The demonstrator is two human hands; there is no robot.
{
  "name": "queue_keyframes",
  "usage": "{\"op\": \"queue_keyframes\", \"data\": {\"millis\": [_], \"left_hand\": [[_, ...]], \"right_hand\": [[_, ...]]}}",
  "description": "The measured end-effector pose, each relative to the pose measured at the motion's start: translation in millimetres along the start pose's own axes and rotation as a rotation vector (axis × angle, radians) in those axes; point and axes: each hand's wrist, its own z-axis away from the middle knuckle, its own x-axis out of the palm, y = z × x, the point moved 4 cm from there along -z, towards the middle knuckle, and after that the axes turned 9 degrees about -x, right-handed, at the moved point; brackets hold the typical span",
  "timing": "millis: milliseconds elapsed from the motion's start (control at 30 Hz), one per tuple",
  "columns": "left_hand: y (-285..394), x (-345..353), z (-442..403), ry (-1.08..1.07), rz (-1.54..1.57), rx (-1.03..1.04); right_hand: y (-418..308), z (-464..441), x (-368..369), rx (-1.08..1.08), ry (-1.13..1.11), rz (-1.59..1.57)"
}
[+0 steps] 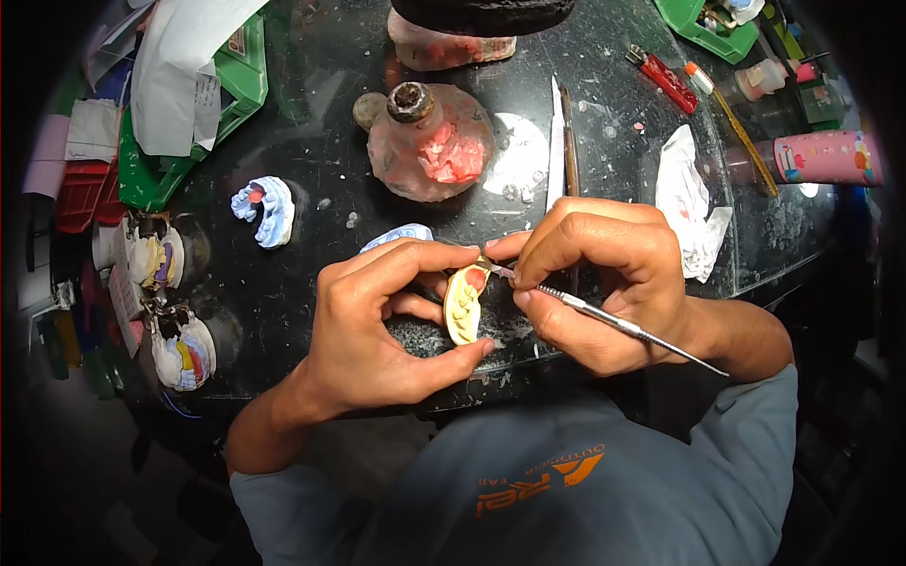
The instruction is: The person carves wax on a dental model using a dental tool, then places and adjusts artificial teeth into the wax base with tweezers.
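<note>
My left hand [377,325] grips a yellow dental cast [462,316] between thumb and fingers, tilted on its side near the table's front edge. A patch of pink wax sits on the cast's upper part. In my right hand [604,283] is a slim metal wax carver [618,324], held like a pen. Its working tip touches or nearly touches the cast by the pink patch; the exact contact is too small to tell. Just behind my left fingers lies a pale blue dental cast [401,234], partly hidden. Another blue and white cast [264,212] rests further left.
A glass spirit burner [432,141] with pink wax scraps stands behind my hands. A white-bladed knife [556,141] lies beside it. Crumpled paper [689,208], a red lighter [665,80] and a brush [736,127] are at right. Articulated casts [182,344] and a green bin [245,75] stand left.
</note>
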Motion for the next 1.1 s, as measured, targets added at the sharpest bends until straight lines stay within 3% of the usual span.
{"op": "queue_keyframes", "data": {"millis": [1100], "left_hand": [[-0.1,-3.5,-2.0,-0.058,-0.04,0.037]], "right_hand": [[3.7,0.5,0.1,-0.031,-0.082,-0.061]]}}
